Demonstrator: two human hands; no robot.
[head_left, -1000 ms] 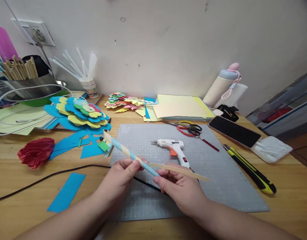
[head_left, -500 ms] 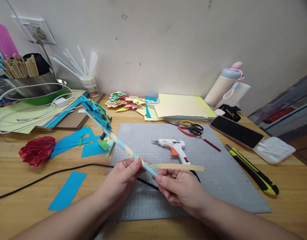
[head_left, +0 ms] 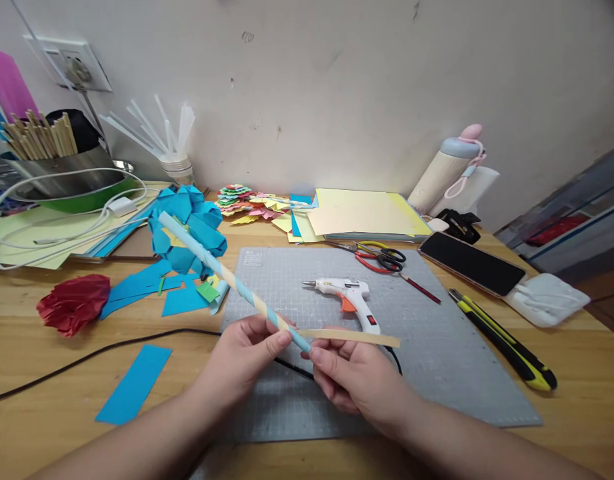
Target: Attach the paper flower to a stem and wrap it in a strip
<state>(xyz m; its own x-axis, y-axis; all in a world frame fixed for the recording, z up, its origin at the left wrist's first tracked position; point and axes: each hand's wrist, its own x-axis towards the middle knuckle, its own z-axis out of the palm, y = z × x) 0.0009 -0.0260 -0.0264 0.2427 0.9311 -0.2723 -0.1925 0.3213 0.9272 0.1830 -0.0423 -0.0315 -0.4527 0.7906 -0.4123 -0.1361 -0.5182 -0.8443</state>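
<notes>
- a metal bowl holds wooden sticks; stacked paper cups hold white straws.
- left hand and right hand both pinch the striped stem above the grey mat, blue flower at its far end.
- a tan strip sticks out over the right hand.
- glue gun lies just beyond; black cord runs beneath the hands.

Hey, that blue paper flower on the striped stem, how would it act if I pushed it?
The flower looks like thin folded paper, so its petals would probably bend or crease easily. It's likely light, but sits at the far end of the held stem, so a push might swing it.
</notes>
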